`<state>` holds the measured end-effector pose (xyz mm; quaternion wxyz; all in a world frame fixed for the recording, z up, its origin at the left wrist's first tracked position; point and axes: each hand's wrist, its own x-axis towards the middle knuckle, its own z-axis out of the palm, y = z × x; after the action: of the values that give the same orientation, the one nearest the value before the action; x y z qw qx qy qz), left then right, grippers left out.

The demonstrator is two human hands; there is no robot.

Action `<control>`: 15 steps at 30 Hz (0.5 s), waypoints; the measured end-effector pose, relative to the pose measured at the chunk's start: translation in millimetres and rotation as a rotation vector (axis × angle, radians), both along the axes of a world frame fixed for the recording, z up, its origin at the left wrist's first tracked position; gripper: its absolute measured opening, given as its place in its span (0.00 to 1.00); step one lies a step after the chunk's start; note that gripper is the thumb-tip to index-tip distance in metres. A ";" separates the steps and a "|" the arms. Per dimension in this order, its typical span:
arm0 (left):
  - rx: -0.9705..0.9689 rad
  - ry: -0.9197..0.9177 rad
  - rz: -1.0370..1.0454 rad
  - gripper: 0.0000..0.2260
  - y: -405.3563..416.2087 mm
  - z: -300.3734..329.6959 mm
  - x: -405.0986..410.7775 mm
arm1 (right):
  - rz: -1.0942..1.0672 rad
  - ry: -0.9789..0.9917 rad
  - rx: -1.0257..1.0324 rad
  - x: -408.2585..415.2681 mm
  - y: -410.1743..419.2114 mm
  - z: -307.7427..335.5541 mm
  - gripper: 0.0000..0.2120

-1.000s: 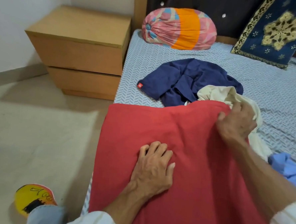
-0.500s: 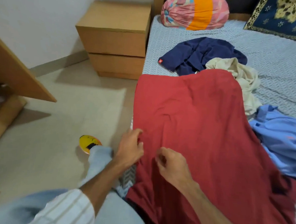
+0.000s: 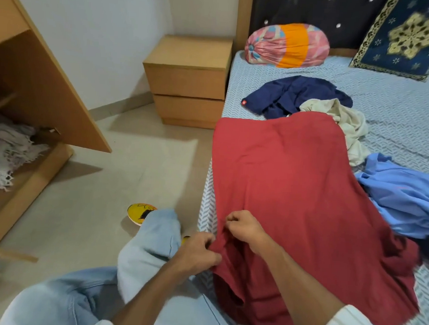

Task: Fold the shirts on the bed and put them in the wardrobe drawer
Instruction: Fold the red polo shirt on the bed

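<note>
A person seated at the edge of the bed (image 3: 399,123) works on a red shirt (image 3: 294,187) spread flat across the patterned sheet, its long axis running from the near edge, by the person's lap, away toward the headboard. Which end is the collar cannot be told; the far end is rounded and smooth, the near end hangs rumpled over the mattress edge.

The left hand (image 3: 198,251) pinches a bunched fold at the shirt's near left edge, fingers curled round the cloth. The right hand (image 3: 244,227), just beside it, is clenched on the same edge a little farther up, gathering fabric between thumb and fingers.

The cloth looks light, soft and limp; it will likely sag and crease wherever it is not supported, so the edges and corners seem the sensible places to take hold, with both hands spread apart to keep a fold line straight. It does not look slippery or fragile.

Three more garments wait unfolded: a navy shirt (image 3: 297,97) and a cream shirt (image 3: 346,120) at the red shirt's far end, a light blue shirt (image 3: 402,196) touching its right side. To the left, across the floor, the open wardrobe drawer (image 3: 31,188) already holds some pale fringed fabric (image 3: 3,154).
</note>
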<state>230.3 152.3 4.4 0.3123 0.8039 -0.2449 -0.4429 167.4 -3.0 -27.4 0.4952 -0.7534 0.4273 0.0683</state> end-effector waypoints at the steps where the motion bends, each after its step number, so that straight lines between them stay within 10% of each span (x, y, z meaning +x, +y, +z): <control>1: -0.034 0.018 -0.005 0.06 3.5 -1.4 -2.3 | -0.044 -0.011 0.045 -0.4 -1.8 -0.7 0.10; 6: -0.128 0.070 -0.015 0.12 12.2 -7.2 -9.8 | -0.136 -0.055 0.127 8.0 2.5 10.4 0.15; 15: -0.097 0.079 0.104 0.10 -31.8 -14.9 31.2 | 0.092 0.067 -0.388 10.2 -6.7 -15.3 0.20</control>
<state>261.6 120.6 -10.5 0.3829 0.7815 -0.2114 -0.4449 177.6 -9.6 -42.8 0.3226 -0.8507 0.4138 0.0321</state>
